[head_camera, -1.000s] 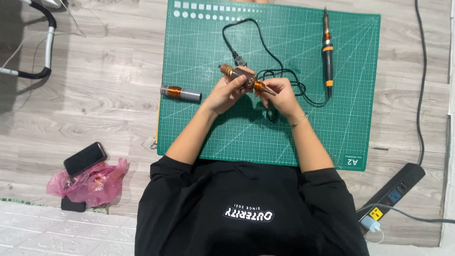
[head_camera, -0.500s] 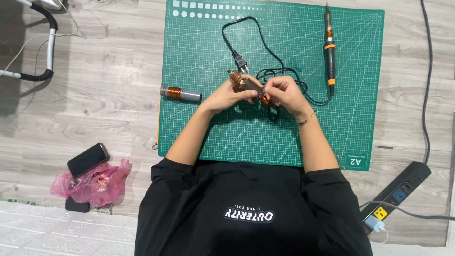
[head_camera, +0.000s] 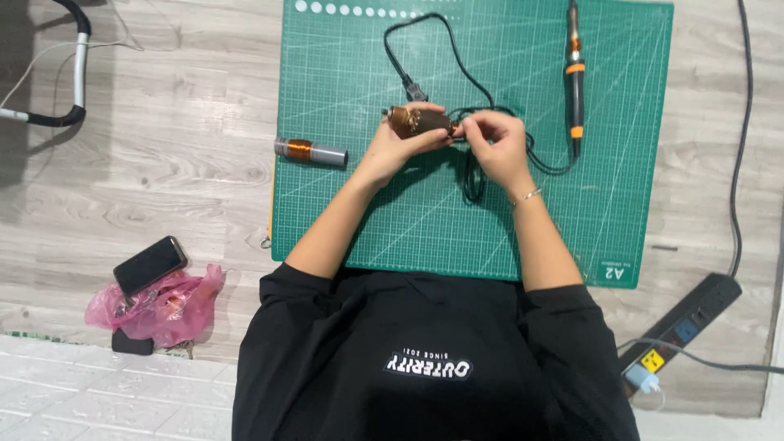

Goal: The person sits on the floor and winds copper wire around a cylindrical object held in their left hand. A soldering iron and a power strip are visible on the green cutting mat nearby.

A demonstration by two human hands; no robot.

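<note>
I see little of coil (head_camera: 418, 121): left hand (head_camera: 390, 147) wraps its underside, right hand (head_camera: 494, 147) covers its right end; fingertip detail too small for me; coil looks brown, copper-wound, cylindrical, held above green cutting mat (head_camera: 351, 204); left fingers clamp it; right fingers pinch its end; black cable (head_camera: 425, 49) runs beneath hands.
</note>
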